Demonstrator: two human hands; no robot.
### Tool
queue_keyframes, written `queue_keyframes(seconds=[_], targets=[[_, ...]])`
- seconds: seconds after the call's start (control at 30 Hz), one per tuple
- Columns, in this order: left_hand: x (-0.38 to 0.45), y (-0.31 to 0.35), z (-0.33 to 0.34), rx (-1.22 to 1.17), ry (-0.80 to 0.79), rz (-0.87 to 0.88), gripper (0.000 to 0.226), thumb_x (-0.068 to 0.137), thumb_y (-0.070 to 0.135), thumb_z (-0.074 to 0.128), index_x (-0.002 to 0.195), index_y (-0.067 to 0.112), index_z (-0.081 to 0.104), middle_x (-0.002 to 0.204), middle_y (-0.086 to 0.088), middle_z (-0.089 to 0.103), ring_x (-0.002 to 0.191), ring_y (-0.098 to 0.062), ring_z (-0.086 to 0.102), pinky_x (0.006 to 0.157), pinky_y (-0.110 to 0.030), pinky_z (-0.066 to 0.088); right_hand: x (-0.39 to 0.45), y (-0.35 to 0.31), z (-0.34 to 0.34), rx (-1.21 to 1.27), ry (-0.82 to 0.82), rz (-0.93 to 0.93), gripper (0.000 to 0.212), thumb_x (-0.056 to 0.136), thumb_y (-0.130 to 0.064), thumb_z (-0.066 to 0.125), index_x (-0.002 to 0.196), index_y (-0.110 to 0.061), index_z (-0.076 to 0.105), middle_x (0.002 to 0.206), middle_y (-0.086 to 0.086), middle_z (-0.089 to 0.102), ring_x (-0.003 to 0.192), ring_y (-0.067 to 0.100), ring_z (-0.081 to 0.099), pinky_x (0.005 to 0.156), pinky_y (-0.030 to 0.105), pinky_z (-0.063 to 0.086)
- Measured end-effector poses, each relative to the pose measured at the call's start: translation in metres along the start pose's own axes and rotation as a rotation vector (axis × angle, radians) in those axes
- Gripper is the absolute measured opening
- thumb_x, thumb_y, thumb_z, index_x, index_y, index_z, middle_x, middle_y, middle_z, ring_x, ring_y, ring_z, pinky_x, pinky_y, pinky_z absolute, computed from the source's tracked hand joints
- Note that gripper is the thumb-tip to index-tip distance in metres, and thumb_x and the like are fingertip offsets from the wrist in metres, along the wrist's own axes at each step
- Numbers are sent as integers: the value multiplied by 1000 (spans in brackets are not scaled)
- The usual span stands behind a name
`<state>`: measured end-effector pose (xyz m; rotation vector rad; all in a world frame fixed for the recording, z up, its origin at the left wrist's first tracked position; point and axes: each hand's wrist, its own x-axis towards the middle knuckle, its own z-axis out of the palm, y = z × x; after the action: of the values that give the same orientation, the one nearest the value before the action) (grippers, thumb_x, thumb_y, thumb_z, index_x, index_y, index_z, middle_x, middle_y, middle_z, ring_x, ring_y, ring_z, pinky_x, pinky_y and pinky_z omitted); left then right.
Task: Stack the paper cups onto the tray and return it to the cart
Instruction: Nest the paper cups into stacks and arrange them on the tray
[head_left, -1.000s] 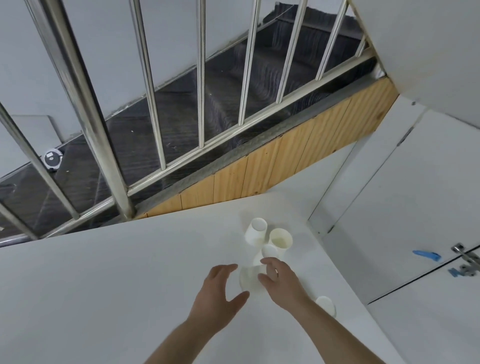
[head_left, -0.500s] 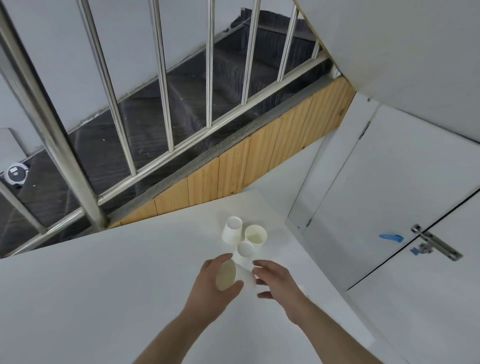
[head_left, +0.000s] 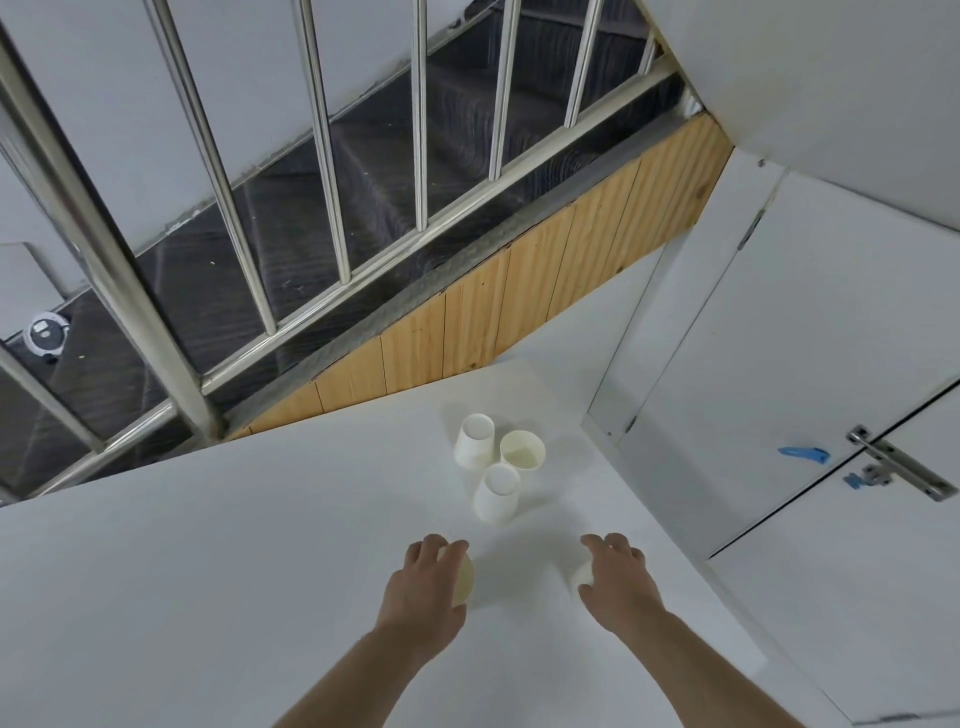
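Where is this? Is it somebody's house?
Probably indoors beside a staircase, maybe a house or office. A metal railing guards dark stairs, a white door with a lever handle is nearby, and paper cups stand on a white table.

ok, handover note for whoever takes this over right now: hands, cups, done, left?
Left hand: grips a paper cup tipped on its side, mouth facing right.
Right hand: fingers curled over a second cup, mostly hidden; grip looks closed on it.
Three more cups stand grouped on the white table beyond the hands: two upside down, one upright.
Done: two cups in hand, none nested yet.
Left: nest all five cups, put them on the tray, take it to the cart. Neither tray nor cart is in view.
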<state>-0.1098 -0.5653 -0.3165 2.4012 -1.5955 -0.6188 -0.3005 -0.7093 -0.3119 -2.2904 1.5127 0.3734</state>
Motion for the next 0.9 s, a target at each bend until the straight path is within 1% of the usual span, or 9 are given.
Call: queue_keyframes(seconds=[0.2, 0.33, 0.4, 0.43, 0.53, 0.6, 0.73, 0.83, 0.9], targets=[[3, -2, 11, 35, 18, 17, 66, 87, 27, 57, 145, 29, 24, 145, 5, 28, 132, -19, 30, 97, -30, 44, -2, 1, 4, 45, 29, -14, 52, 95, -9, 50, 143, -22, 36, 136, 4, 36, 121, 21, 44, 90, 26, 49], [4, -2, 12, 34, 46, 26, 80, 83, 53, 58, 148, 32, 18, 153, 6, 18, 143, -17, 16, 114, -35, 22, -5, -2, -4, 182, 84, -39, 48, 94, -17, 52, 140, -24, 41, 131, 3, 41, 112, 21, 52, 90, 26, 47], [5, 3, 7, -50, 97, 71, 84, 79, 61, 58, 148, 32, 19, 152, 9, 21, 143, -13, 15, 117, -32, 14, -6, -8, -12, 495, 82, -2, 39, 90, -19, 58, 128, -26, 51, 126, 4, 49, 103, 21, 57, 82, 27, 49], [6, 7, 3, -143, 130, 99, 85, 78, 61, 61, 147, 32, 22, 149, 12, 25, 140, -9, 20, 115, -27, 15, -7, -12, -16, 780, 46, 49, 33, 89, -16, 60, 121, -24, 58, 122, 6, 54, 100, 22, 59, 77, 29, 52], [5, 28, -15, -617, 192, 111, 75, 72, 49, 76, 131, 50, 30, 129, 29, 35, 117, 14, 35, 93, -5, 31, -16, -26, -32, 1625, -199, 183, 25, 90, -8, 57, 113, -5, 66, 103, 16, 63, 79, 27, 59, 61, 32, 51], [6, 39, -23, -851, 183, 91, 73, 71, 46, 79, 128, 54, 34, 128, 31, 37, 118, 13, 40, 87, -9, 42, -21, -31, -39, 1820, -324, 204, 31, 88, -10, 56, 115, 3, 65, 96, 18, 61, 70, 27, 55, 58, 31, 49], [10, 49, -27, -1008, 219, 96, 60, 70, 43, 77, 124, 46, 50, 122, 23, 51, 112, -1, 54, 92, -34, 53, -25, -37, -41, 1866, -426, 140, 36, 83, -11, 57, 114, 4, 65, 99, 18, 62, 73, 26, 55, 59, 31, 48], [10, 50, -28, -963, 265, 96, 57, 68, 40, 77, 120, 44, 53, 117, 22, 53, 108, 1, 54, 91, -36, 52, -26, -38, -42, 1795, -406, 122, 33, 85, -13, 55, 111, 0, 69, 99, 16, 64, 76, 26, 58, 65, 34, 51], [10, 48, -26, -900, 296, 101, 59, 67, 39, 77, 121, 42, 52, 117, 21, 53, 108, 5, 51, 89, -33, 52, -27, -40, -42, 1636, -301, 119, 26, 90, -18, 55, 107, -8, 73, 98, 10, 69, 83, 26, 65, 75, 39, 56]])
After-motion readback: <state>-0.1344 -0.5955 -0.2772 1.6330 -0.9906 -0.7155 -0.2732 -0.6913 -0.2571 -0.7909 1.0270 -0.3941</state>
